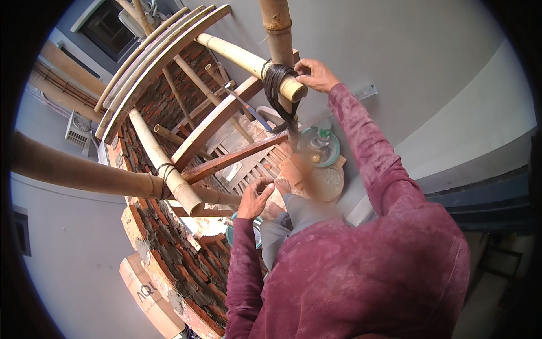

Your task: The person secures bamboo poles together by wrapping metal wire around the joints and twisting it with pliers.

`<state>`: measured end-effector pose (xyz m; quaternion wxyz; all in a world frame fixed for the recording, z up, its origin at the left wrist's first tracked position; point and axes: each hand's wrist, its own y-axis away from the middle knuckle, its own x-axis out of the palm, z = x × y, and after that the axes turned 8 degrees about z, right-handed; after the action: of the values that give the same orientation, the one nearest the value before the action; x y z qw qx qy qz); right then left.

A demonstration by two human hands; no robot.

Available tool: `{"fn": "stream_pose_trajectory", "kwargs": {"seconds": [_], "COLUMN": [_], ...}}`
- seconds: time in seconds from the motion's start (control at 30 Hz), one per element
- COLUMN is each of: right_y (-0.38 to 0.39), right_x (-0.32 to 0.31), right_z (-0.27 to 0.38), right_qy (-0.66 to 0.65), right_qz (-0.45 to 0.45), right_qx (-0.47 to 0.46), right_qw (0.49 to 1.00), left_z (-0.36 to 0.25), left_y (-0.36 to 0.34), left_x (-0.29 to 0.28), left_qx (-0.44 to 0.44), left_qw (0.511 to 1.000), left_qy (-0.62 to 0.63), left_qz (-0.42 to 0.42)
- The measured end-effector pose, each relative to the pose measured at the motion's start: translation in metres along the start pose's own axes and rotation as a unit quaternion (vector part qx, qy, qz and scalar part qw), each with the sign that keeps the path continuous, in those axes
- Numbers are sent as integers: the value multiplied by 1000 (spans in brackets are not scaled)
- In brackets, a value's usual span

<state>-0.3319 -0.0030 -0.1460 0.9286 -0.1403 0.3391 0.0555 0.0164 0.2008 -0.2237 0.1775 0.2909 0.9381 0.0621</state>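
Observation:
My right hand (316,76) grips a bundle of black binding strands (274,85) wrapped where a horizontal bamboo pole (230,53) meets an upright bamboo pole (278,25); the loose strands hang below the joint. My left hand (254,199) is lower and left, held in the air with fingers loosely curved and apart, nothing visible in it. Near it, another bamboo pole (152,147) is lashed to a thick horizontal pole (84,169).
A curved brick wall (180,265) with rough mortar, wooden beams (237,158) and a bamboo frame stand left and ahead. Below are my bare foot, a slatted surface (243,179), a teal basin (330,155) and a cardboard box (144,288). A grey wall (429,68) rises on the right.

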Motion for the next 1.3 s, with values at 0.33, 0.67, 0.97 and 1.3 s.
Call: {"fn": "stream_pose_trajectory", "kwargs": {"seconds": [0.33,0.67,0.97,1.3], "right_y": [2,2,6,9], "right_x": [12,16,16,18], "right_z": [10,16,15,13], "right_qy": [126,114,75,64], "right_qz": [-109,-116,-124,-124], "right_qx": [-123,-120,-144,-158], "right_qw": [978,979,979,978], "left_z": [-103,-119,-111,-115], "left_y": [-99,-198,-202,-197], "left_x": [-45,-47,-32,-29], "left_qx": [129,259,258,242], "left_qw": [983,933,928,938], "left_qy": [-119,-211,-214,-204], "left_qz": [-55,-131,-163,-142]}}
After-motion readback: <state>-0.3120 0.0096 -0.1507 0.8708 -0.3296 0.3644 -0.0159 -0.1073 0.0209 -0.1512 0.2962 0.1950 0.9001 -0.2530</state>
